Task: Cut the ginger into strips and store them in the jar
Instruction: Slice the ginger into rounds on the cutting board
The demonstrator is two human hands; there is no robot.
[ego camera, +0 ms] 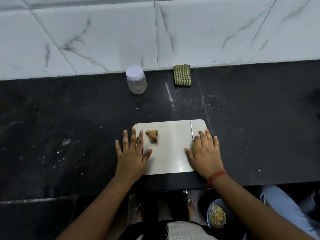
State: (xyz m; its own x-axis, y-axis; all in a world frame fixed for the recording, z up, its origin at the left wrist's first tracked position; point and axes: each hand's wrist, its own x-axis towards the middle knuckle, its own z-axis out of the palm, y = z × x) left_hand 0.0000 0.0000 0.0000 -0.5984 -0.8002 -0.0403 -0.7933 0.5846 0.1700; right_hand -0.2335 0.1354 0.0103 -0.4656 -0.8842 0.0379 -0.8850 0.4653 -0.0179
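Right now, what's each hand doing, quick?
Left hand: open, flat on the board's left edge, holding nothing.
Right hand: open, flat over the knife handle, not gripping.

A folded green striped cloth (182,75) lies at one o'clock on the black tabletop (69,118), against the marble wall (103,32). Bowl of scraps (217,216) at five o'clock, below.

A cutting board (170,163) lies on the counter (69,127), with ginger (152,135) on its left part and a knife (191,131) on its right. Behind it stand a jar (136,80) and, to the right, a cloth (182,75).
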